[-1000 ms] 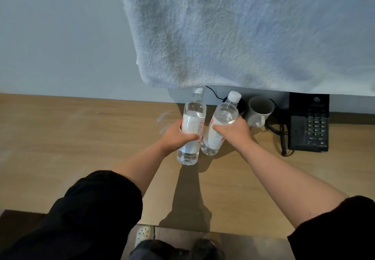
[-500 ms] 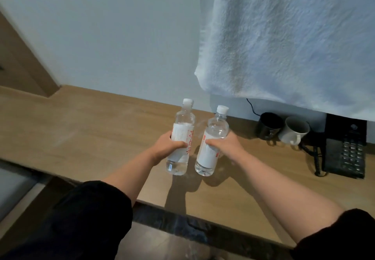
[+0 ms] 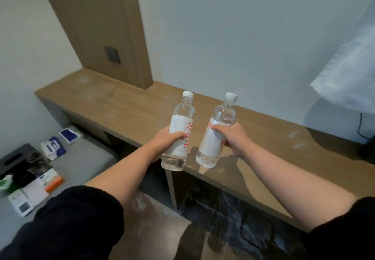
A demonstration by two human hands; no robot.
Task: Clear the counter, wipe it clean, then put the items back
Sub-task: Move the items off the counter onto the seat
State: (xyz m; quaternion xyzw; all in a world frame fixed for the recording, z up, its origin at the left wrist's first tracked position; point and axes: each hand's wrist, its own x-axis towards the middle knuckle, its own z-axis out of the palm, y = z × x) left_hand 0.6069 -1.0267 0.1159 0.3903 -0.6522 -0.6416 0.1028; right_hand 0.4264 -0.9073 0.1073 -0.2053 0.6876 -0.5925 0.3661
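My left hand [image 3: 166, 141] grips a clear water bottle [image 3: 180, 117] with a white cap and a white label with red characters. My right hand [image 3: 235, 138] grips a second clear water bottle [image 3: 220, 123] with a white cap and a white label. Both bottles are held upright, side by side, in the air above the front edge of the long wooden counter [image 3: 121, 107]. The counter top shows pale smudges near its left end and at the right.
A grey cushioned seat [image 3: 81, 158] lies low at the left, carrying a tissue box [image 3: 14, 158], wipe packets [image 3: 52, 147], a blue card [image 3: 70, 136] and several small boxes [image 3: 34, 192]. A white towel [image 3: 353, 73] hangs at the right edge. A wooden wall panel [image 3: 97, 26] with a dark switch stands behind the counter's left end.
My view has swung left, away from the mugs and telephone, which have left the frame. Both hands have carried the bottles leftward and out to the counter's front edge. The seat with items has come into sight.
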